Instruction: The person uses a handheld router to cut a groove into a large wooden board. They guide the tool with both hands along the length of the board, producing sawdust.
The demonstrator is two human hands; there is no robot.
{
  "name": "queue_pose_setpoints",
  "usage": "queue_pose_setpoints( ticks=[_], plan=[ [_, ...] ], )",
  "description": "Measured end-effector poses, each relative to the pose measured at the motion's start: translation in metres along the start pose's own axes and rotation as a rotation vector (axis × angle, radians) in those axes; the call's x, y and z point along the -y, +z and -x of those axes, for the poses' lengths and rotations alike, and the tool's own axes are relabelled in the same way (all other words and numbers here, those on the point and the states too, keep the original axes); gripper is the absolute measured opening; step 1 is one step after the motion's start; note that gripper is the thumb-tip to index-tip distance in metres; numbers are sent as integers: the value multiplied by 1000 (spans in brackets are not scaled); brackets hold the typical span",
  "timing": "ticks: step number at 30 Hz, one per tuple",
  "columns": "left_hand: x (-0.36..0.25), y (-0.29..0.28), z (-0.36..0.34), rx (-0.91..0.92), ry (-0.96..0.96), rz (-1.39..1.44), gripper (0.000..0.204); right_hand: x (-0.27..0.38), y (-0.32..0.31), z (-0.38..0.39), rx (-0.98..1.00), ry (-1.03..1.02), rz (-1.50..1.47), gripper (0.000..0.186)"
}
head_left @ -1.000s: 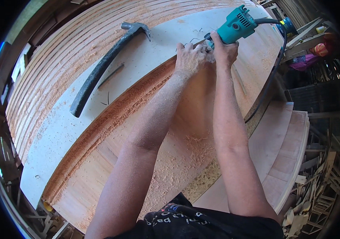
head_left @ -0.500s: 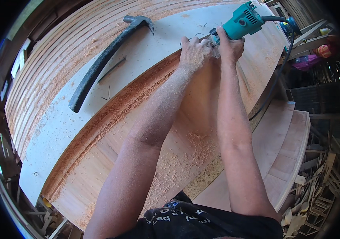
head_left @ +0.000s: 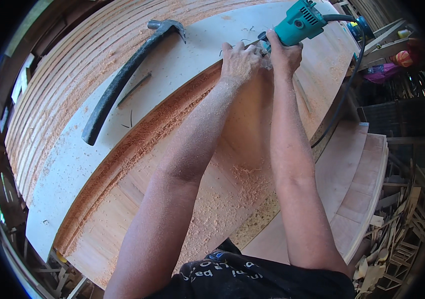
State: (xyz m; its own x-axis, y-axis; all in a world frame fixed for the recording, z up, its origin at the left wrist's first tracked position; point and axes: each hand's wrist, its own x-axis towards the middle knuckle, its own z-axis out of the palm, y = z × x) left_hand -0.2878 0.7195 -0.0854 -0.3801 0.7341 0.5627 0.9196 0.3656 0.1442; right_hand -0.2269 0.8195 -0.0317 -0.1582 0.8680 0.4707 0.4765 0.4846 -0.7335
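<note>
A teal trim router (head_left: 298, 24) leans over the far end of a curved wooden panel (head_left: 108, 204), its black cord leading off to the right. My right hand (head_left: 286, 56) wraps the router's lower body, thumb up along its side. Beside it, my left hand (head_left: 241, 62) is closed at the router's base, knuckles up and dusted with sawdust; its fingertips are partly hidden. Along the panel's left edge runs a routed, curved step (head_left: 137, 137) full of reddish shavings. The cutting bit is hidden by my hands.
A claw hammer (head_left: 122, 78) lies on a pale sheet (head_left: 68, 184) left of the panel, near a thin dark rod (head_left: 134, 89) and bent nails. Grooved boards (head_left: 68, 65) flank the far left. Curved boards (head_left: 359, 192) and scrap wood (head_left: 396, 254) lie right. The cord (head_left: 344, 107) hangs along the right edge.
Both hands and the router appear slightly farther left and up, while the hammer and panel also shift a little in the picture. My grip looks the same.
</note>
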Motion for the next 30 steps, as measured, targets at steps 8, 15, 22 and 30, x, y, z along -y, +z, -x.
queue_pose_setpoints(
  ticks=[8, 15, 22, 30],
  plan=[
    [-1, 5, -4, -34, 12, 6, 19, -5, 1, -4, -2, -25, -36, 85],
    [-4, 11, -10, -83, 24, 70, 9, -8, 1, -12, 10, 38, -29, 84],
    [-7, 16, -15, -68, 14, 109, 10, -17, 5, -21, -17, -16, -28, 87],
    [-9, 18, -23, -20, 25, 82, 11, -19, 5, -27, -20, -24, -26, 86]
  ],
)
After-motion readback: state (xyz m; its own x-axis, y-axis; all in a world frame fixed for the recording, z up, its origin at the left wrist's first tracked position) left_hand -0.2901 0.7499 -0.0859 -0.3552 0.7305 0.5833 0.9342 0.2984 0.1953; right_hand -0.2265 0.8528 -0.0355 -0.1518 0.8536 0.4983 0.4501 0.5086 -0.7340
